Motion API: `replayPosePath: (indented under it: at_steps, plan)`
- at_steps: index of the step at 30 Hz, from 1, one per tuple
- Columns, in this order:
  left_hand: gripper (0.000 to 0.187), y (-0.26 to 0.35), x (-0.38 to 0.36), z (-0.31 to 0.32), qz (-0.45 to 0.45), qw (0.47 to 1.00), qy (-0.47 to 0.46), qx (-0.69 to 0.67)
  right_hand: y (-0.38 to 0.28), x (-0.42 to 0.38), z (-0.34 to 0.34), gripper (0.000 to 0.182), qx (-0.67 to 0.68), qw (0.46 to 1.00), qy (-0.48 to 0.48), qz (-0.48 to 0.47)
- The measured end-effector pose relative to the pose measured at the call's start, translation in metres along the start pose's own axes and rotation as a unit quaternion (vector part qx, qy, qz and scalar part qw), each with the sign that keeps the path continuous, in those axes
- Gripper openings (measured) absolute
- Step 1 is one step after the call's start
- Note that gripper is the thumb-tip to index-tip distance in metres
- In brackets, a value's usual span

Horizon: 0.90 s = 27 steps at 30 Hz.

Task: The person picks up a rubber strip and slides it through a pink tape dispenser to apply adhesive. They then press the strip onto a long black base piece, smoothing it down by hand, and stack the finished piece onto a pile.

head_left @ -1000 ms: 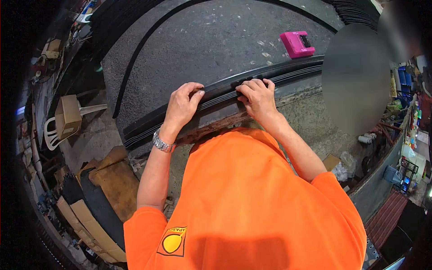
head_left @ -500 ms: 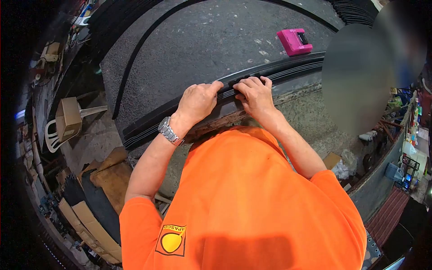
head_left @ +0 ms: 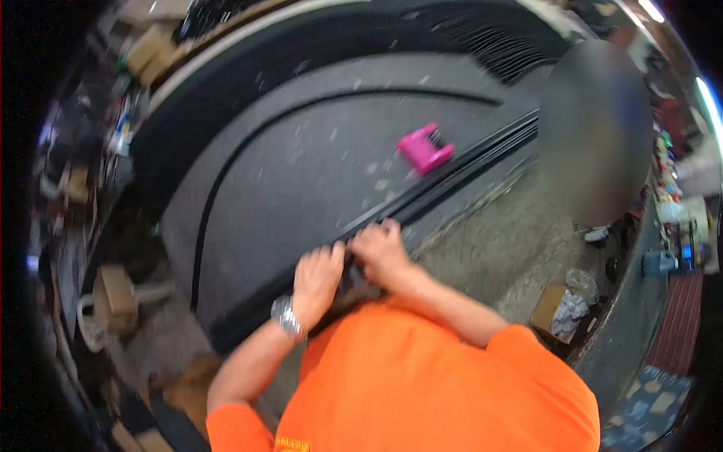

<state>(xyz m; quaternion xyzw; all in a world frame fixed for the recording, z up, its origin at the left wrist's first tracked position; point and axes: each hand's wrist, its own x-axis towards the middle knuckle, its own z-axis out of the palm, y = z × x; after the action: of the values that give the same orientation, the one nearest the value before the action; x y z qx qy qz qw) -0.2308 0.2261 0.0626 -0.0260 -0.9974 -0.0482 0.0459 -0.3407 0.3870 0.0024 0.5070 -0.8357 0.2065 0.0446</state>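
Note:
Long black rubber-like strips (head_left: 471, 160) run along the near edge of a dark work table (head_left: 301, 177). My left hand (head_left: 318, 277), with a metal watch at the wrist, has its fingers curled over the strips. Close on its right, my right hand (head_left: 379, 252) is also closed on the strips, fingers bent over them. The fingertips of both hands are partly hidden and slightly blurred. A pink box-like object (head_left: 425, 150) with a black item on it rests on the table beyond the strips.
A single curved black strip (head_left: 218, 181) lies on the table. Black strips (head_left: 504, 53) are bundled at the far right. A white chair (head_left: 92, 320) with a cardboard box (head_left: 115, 300) stands left. Another person, blurred, is at the right. A carton (head_left: 548, 310) sits on the floor.
The view has turned and tilted, so the table and pink object appear shifted. Both hands appear lower and further left in view, still at the strips.

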Motion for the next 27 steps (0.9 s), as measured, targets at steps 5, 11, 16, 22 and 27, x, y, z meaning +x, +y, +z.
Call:
replayPosePath:
  at_steps: [5, 11, 16, 22, 27]
  plan:
    - [0.009, 0.002, 0.006, 0.0, -0.015, 0.999, -0.03, 0.033, -0.001, 0.0, -0.005, 0.035, 0.05, 0.999, 0.017, 0.003]
    - [0.007, 0.003, 0.005, 0.008, -0.007, 0.996, -0.027, 0.081, -0.003, -0.001, -0.004, 0.026, 0.05, 0.999, 0.015, 0.005]
    - [0.009, -0.003, 0.003, 0.011, -0.029, 0.999, -0.016, 0.022, -0.001, 0.0, -0.004, 0.027, 0.052, 0.998, 0.018, 0.003]
    - [0.01, -0.005, -0.005, 0.021, -0.098, 0.993, 0.037, -0.057, 0.001, 0.0, 0.002, 0.03, 0.045, 0.999, 0.009, -0.003]
    - [0.026, -0.005, -0.012, 0.031, -0.135, 0.98, 0.076, -0.125, 0.005, -0.001, 0.005, 0.033, 0.018, 0.999, 0.022, -0.023]
